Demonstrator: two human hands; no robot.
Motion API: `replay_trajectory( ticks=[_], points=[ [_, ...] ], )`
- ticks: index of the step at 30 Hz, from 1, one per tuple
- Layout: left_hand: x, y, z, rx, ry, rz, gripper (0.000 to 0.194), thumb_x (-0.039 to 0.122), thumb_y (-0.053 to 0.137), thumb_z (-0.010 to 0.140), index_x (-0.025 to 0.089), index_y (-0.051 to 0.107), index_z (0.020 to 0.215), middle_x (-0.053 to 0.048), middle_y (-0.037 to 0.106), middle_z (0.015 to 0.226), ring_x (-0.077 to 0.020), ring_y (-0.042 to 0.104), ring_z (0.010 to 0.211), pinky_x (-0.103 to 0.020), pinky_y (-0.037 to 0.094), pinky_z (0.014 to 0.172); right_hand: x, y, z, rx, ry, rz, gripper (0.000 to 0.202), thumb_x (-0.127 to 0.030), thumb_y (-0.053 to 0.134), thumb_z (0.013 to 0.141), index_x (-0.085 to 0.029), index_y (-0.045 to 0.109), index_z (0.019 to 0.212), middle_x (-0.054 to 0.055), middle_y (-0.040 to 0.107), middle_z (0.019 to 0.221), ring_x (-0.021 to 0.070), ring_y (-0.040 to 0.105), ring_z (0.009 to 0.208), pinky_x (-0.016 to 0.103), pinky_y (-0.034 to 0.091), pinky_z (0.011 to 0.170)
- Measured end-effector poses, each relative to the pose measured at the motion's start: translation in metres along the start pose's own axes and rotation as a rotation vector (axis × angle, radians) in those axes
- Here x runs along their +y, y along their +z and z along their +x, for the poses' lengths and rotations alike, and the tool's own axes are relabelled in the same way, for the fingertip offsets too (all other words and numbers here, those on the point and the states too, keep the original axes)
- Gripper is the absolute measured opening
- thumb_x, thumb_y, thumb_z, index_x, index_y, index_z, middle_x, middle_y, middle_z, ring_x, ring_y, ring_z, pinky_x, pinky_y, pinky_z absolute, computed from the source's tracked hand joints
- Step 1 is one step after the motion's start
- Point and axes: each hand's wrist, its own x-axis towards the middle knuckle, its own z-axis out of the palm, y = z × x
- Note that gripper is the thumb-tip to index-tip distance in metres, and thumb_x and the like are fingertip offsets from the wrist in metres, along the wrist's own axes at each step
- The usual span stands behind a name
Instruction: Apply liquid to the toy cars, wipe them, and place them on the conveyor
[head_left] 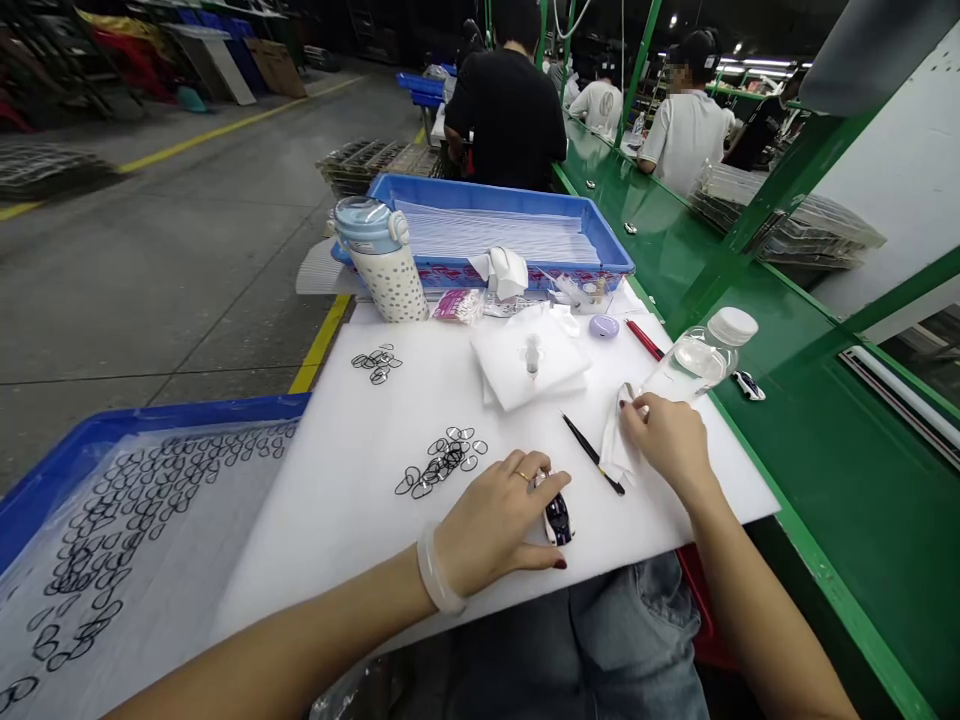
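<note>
Finding a black-and-white toy car (557, 522) near the front edge of the white board (337, 510), beneath the half-curled left hand (495, 520); unable to say whether gripped. Noting a white cloth (616, 445) pinched in the right hand (670, 440). Recording a black pointed tool (589, 450) between both, black rings (442, 465) leftward, a clear bottle (697, 362) just beyond the right hand.

My left hand (487, 515), milky pale bangle (439, 572) round its wrist, thin gold ring (523, 476) on one finger beyond the bangle, dark red thumbnail (560, 564) and faded blue jeans (630, 620) to the bangle's right.
</note>
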Motion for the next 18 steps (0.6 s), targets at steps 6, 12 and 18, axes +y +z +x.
replay_trajectory(
  ticks=[6, 12, 18],
  points=[
    [-0.005, 0.000, 0.002, 0.018, 0.022, -0.047, 0.067, 0.051, 0.084, 0.067, 0.022, 0.058, 0.123, -0.011, 0.061, 0.115, -0.0300, 0.060, 0.097, -0.042, 0.054, 0.079, 0.017, 0.004, -0.002, -0.009, -0.063, 0.251, 0.023, -0.041, 0.056, 0.078, -0.020, 0.064, 0.073, 0.005, 0.060, 0.066, 0.0201, 0.053, 0.063, 0.033, 0.038, 0.066],
    [-0.006, 0.001, 0.003, 0.043, 0.019, -0.010, 0.082, 0.058, 0.085, 0.063, 0.016, 0.057, 0.127, -0.015, 0.062, 0.116, -0.0314, 0.061, 0.098, -0.041, 0.053, 0.082, 0.047, -0.020, -0.019, -0.120, 0.006, 0.771, 0.021, -0.041, 0.053, 0.076, -0.021, 0.053, 0.071, -0.001, 0.047, 0.064, 0.0149, 0.046, 0.060, 0.027, 0.040, 0.056],
    [-0.007, 0.004, 0.006, 0.028, 0.022, -0.062, 0.082, 0.063, 0.077, 0.070, 0.012, 0.056, 0.131, -0.017, 0.063, 0.118, -0.0324, 0.060, 0.101, -0.041, 0.052, 0.082, 0.092, -0.017, -0.030, 0.013, 0.289, 0.677, 0.025, -0.043, 0.062, 0.073, -0.021, 0.062, 0.084, 0.002, 0.062, 0.084, 0.0177, 0.054, 0.076, 0.025, 0.041, 0.062]
  ],
)
